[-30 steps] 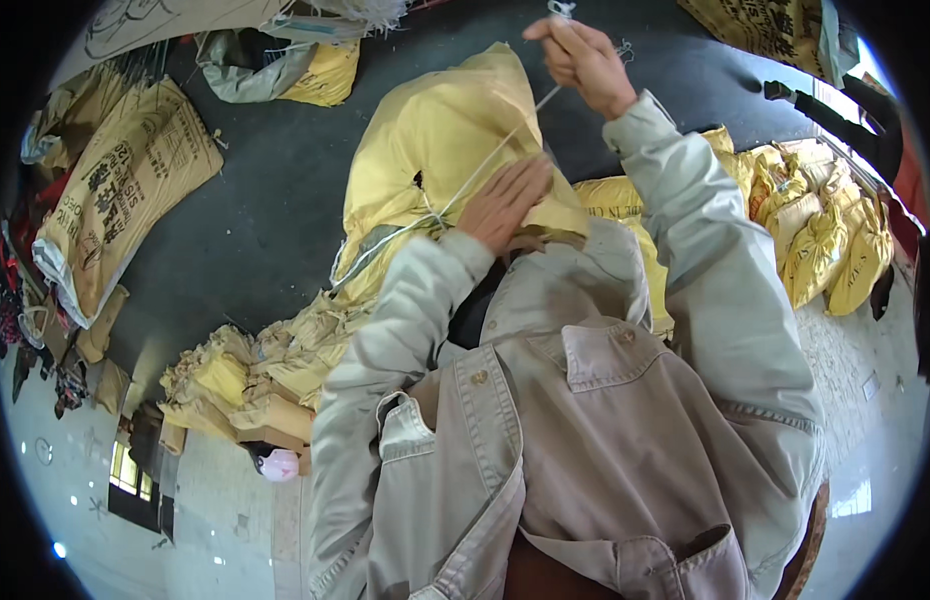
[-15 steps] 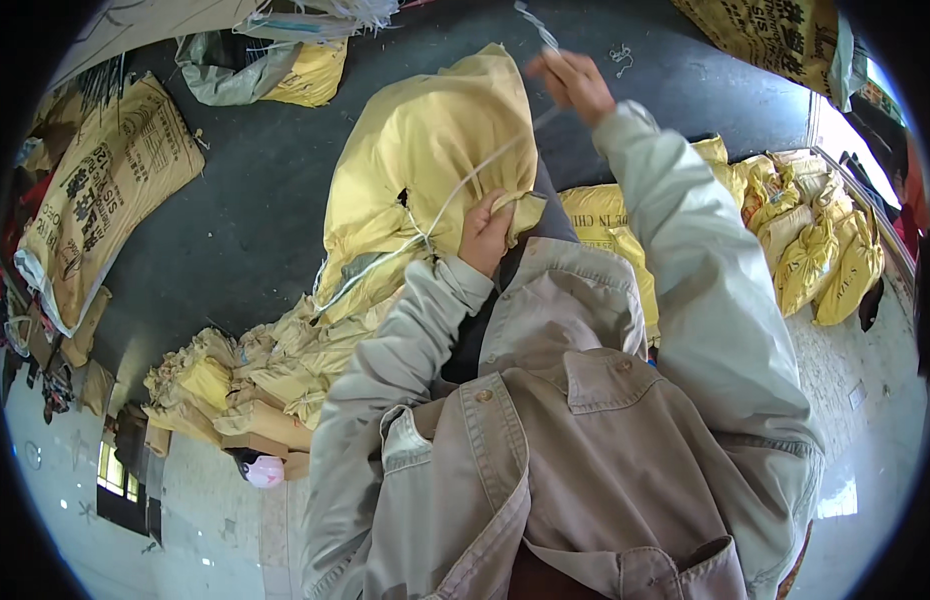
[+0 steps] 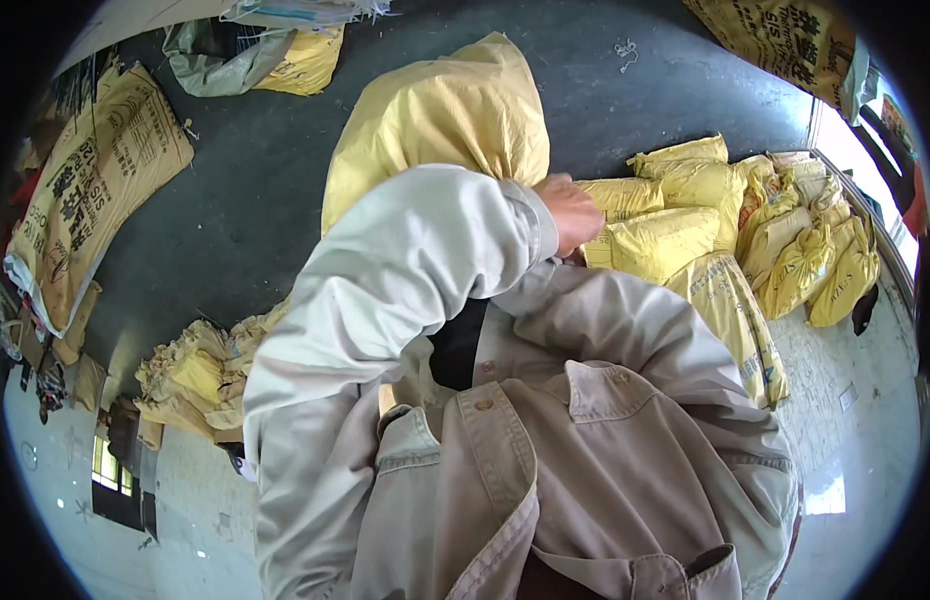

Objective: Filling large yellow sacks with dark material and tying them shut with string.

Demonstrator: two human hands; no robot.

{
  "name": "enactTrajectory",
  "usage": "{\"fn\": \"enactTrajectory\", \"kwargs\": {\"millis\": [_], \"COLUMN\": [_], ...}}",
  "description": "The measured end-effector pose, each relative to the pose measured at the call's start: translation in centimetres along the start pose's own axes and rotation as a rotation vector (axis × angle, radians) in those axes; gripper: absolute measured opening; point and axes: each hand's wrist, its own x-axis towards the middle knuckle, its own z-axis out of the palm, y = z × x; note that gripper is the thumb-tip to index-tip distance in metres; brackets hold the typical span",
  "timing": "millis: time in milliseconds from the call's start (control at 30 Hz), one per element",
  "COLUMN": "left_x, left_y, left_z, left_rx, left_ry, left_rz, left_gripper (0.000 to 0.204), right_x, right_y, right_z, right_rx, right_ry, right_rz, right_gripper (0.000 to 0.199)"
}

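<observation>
A large, bulging yellow sack stands in front of me on the dark tabletop. My left forearm crosses over its near side, hiding the lower part and the place where a white string ran before. Just right of the sack, my left hand is closed with its fingers curled; what it grips cannot be made out. My right forearm passes beneath the left one, so my right hand is hidden behind the left sleeve.
Several filled yellow sacks are piled at the right. Crumpled sacks lie at the left. A printed tan sack and a grey-and-yellow bag rest on the dark tabletop. A string scrap lies far off.
My left hand has left the sack's gathered edge and crossed to the right. My right hand, raised with the twisted white string before, has come down and gone out of sight under the left arm.
</observation>
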Motion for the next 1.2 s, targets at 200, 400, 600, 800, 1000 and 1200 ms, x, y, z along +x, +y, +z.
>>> {"fn": "enactTrajectory", "kwargs": {"millis": [200,400,600,800,1000,1200], "left_x": [-8.4,-5.8,-5.5,-4.8,-4.9,-4.1], "left_y": [-6.3,-2.9,-3.5,-4.7,-3.1,-0.2], "left_z": [1.8,11.8,11.8,12.3,12.9,10.8], "left_rx": [-0.713,-0.817,-0.567,-0.707,-0.564,-0.159], "left_ry": [1.050,1.241,1.149,1.117,1.177,0.974], "left_rz": [-0.642,-0.670,-0.716,-0.634,-0.522,-0.727], "left_gripper": [0.011,0.016,0.020,0.032,0.053,0.066], "right_x": [7.2,11.7,14.5,14.8,14.9,16.8], "right_y": [2.6,1.8,2.3,1.3,1.9,1.7], "right_z": [-4.7,-6.9,-6.0,-6.7,-8.3,-8.9], "right_rx": [0.654,0.120,-0.053,0.151,0.171,0.162], "right_ry": [0.235,-0.446,-0.727,-0.706,-0.599,-0.881], "right_rz": [0.680,0.733,0.566,0.761,0.838,0.810], "right_gripper": [0.024,0.030,0.034,0.037,0.038,0.037]}}
